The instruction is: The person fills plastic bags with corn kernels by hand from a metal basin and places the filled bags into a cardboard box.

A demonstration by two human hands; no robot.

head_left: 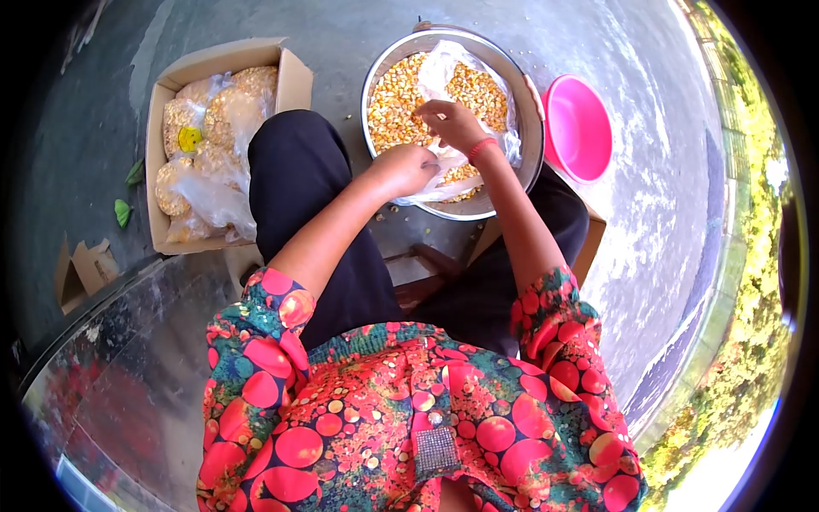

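Observation:
A round metal tub [531, 128] full of yellow and orange corn kernels [394, 104] stands in front of my knees. Clear plastic bags [442, 66] lie on the kernels, one toward the far rim and others under and beside my hands. At the near left rim, my left hand [404, 169] is closed, pinching the edge of a plastic bag. My right hand [454, 126] is above the kernels near the tub's middle, its fingers bent; whether anything is in them I cannot make out. A red band circles the right wrist.
On the left, an open cardboard box [157, 154] holds several tied bags of kernels [223, 119], one with a yellow label. A pink plastic basin [582, 128] touches the tub's right side. Green leaves [123, 213] and cardboard scraps [89, 269] lie on the floor at left.

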